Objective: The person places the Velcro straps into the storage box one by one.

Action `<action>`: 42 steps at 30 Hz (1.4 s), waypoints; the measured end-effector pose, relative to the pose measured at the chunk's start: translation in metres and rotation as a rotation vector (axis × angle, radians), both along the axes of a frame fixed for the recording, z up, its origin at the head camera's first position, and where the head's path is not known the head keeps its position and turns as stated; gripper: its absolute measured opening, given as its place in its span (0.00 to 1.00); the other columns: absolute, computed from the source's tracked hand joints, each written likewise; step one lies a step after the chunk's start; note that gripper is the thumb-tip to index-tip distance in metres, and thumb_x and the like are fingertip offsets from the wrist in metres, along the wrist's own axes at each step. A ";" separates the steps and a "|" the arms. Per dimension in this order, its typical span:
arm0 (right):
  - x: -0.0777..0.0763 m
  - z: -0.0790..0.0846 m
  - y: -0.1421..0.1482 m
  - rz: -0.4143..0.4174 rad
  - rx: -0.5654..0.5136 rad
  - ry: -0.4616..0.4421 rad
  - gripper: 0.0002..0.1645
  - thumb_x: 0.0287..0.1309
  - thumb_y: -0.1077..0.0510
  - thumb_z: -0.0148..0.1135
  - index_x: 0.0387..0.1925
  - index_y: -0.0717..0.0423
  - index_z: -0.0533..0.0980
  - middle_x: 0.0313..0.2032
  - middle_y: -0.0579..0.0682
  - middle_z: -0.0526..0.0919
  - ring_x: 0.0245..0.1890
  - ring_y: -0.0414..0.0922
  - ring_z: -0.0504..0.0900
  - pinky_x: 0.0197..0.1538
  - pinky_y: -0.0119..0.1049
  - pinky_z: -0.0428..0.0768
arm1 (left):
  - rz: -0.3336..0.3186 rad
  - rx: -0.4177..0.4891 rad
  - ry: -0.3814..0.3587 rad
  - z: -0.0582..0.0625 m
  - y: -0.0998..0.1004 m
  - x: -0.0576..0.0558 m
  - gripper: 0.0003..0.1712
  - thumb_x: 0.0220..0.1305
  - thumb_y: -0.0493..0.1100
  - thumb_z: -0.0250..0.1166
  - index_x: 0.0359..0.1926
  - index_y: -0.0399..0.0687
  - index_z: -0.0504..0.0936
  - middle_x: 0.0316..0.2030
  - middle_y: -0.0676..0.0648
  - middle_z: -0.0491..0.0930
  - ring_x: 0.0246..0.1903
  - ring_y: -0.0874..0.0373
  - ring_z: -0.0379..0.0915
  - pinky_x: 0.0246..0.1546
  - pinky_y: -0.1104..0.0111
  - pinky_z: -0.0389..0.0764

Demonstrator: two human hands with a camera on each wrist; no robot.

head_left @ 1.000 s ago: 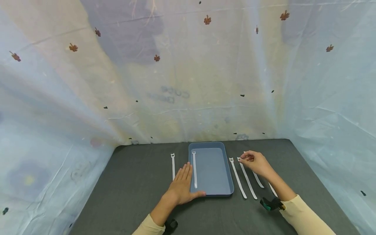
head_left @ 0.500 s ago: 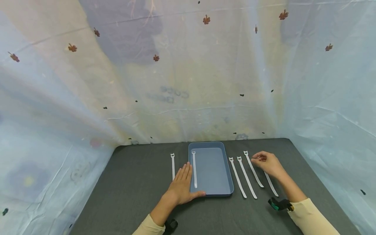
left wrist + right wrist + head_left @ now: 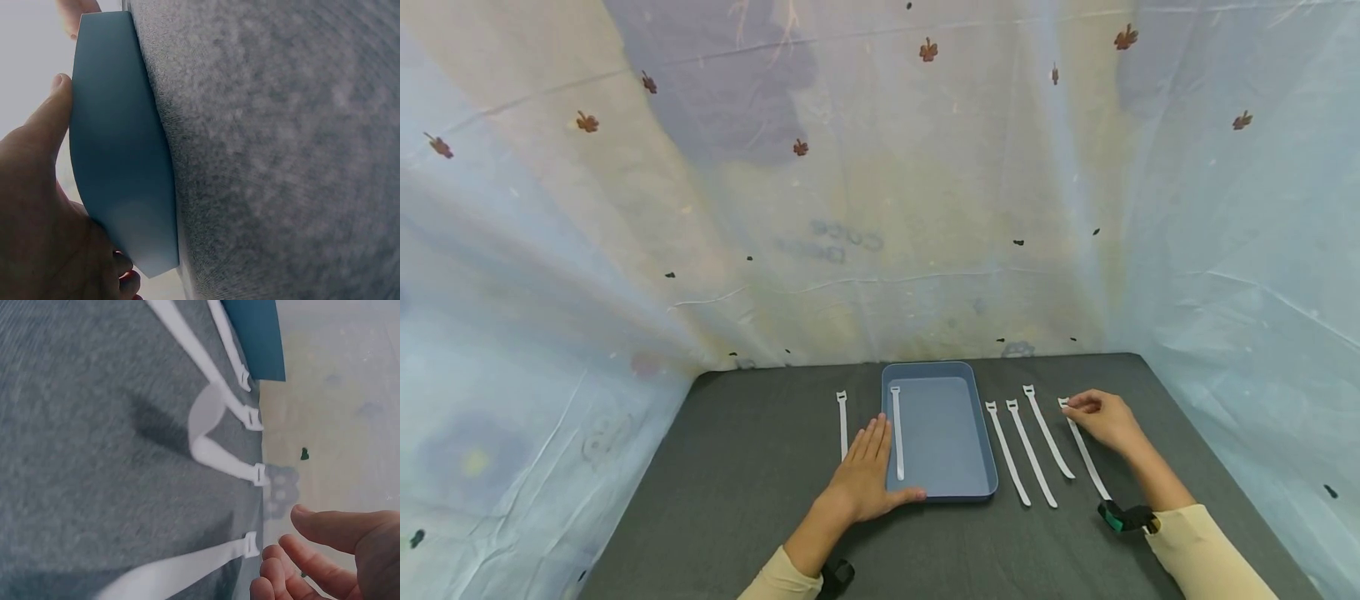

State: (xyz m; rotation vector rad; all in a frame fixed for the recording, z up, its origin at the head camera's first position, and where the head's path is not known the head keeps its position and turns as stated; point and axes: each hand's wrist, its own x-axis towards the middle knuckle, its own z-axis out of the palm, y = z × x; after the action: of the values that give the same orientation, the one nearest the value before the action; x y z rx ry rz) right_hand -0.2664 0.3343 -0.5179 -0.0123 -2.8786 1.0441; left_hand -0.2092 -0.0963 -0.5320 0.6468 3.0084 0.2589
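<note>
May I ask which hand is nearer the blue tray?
Left: the left hand touches the blue tray at its near left corner; the right hand is off to its right.

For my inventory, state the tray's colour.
The tray is plain greyish blue, shown best in the head view.

Far-L strap (image 3: 842, 423), btm end hidden

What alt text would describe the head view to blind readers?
A person's left grip lies against a shallow blue rectangular tray holding one slim white strap; the right grip is by the rightmost strap of four on grey cloth. Another strap lies left of the tray.
</note>
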 end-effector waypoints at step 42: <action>0.000 -0.016 0.004 -0.040 0.050 -0.134 0.15 0.55 0.52 0.69 0.30 0.62 0.78 0.23 0.49 0.78 0.24 0.44 0.72 0.25 0.35 0.68 | 0.002 -0.002 -0.005 -0.002 0.000 0.000 0.70 0.46 0.88 0.42 0.76 0.45 0.36 0.76 0.44 0.34 0.75 0.50 0.29 0.75 0.54 0.42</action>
State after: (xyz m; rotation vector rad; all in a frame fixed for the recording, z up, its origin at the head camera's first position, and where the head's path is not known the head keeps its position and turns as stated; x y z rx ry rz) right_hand -0.2662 0.3380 -0.5342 -0.1415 -3.0088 1.0008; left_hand -0.2096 -0.0966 -0.5338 0.6416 3.0042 0.2575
